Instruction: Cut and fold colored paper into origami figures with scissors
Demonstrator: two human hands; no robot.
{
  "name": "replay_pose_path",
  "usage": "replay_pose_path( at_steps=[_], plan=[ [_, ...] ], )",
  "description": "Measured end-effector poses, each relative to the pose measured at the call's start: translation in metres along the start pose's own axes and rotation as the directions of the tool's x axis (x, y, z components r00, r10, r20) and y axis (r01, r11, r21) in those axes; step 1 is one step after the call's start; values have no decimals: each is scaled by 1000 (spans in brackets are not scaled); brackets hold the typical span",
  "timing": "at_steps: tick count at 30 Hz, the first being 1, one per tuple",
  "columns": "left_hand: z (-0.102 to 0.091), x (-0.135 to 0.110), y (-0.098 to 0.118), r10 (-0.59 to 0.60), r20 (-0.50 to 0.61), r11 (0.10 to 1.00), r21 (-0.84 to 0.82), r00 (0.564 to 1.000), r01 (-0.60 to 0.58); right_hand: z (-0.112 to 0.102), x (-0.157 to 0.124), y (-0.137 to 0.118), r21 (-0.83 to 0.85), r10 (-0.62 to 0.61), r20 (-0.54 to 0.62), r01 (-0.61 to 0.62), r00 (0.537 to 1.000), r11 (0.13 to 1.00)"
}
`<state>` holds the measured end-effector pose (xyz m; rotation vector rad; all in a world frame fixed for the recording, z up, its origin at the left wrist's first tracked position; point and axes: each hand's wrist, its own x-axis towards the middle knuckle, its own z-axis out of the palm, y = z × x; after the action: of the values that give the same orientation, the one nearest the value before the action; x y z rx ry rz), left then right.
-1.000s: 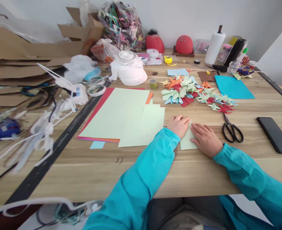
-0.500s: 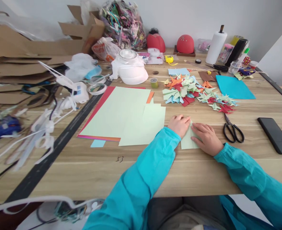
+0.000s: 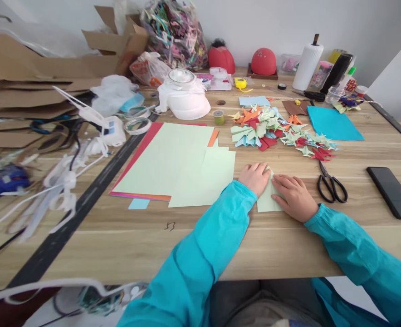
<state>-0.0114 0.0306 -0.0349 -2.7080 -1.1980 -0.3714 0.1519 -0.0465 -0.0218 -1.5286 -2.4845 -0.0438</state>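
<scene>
A small pale green paper piece (image 3: pixel 266 200) lies on the wooden table (image 3: pixel 193 231) between my hands. My left hand (image 3: pixel 255 178) rests curled on its left edge, fingers pressed down on the fold. On the paper's right side my right hand (image 3: pixel 295 197) lies with its fingers pressed together on the sheet. Both arms wear turquoise sleeves. A stack of pale green sheets (image 3: pixel 183 165) over red and orange ones sits just left of my left hand.
A heap of folded coloured paper shapes (image 3: pixel 275 131) lies beyond my hands. Black scissors (image 3: pixel 330 185) and a black phone (image 3: pixel 391 191) are to the right, a blue sheet (image 3: pixel 333 123) behind. Cardboard, plastic straps and a paper towel roll (image 3: pixel 306 67) crowd the left and back.
My hands stay on the green paper piece; the fingers shift only slightly along the fold. The view nudges a little.
</scene>
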Motion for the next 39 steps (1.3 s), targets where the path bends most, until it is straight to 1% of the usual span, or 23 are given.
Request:
replay_pose_path(
  at_steps=[3,8,11,20,26,33,39],
  plan=[
    [-2,0,1,0,7,1000,-1,1000,0,0,0,0,-7,0,1,0,1000,1000],
    [-6,0,0,67,61,997,-41,996,-64,-1,1,-1,-4,2,5,-2,1000,1000],
    [-7,0,0,58,72,997,-60,996,-54,-2,1,-2,-14,10,16,-10,1000,1000],
    [-3,2,-3,33,34,994,-102,999,-30,-1,0,-2,-23,16,18,-15,1000,1000],
    [-5,2,-3,25,61,993,-116,998,-17,-3,0,-1,-26,7,34,-6,999,1000],
    [-7,-2,1,10,-34,982,-187,999,-16,0,-1,-1,-22,11,17,-11,1000,1000],
    [-9,-4,1,24,4,979,-203,1000,-22,1,-1,0,58,77,20,-78,997,995]
  ],
)
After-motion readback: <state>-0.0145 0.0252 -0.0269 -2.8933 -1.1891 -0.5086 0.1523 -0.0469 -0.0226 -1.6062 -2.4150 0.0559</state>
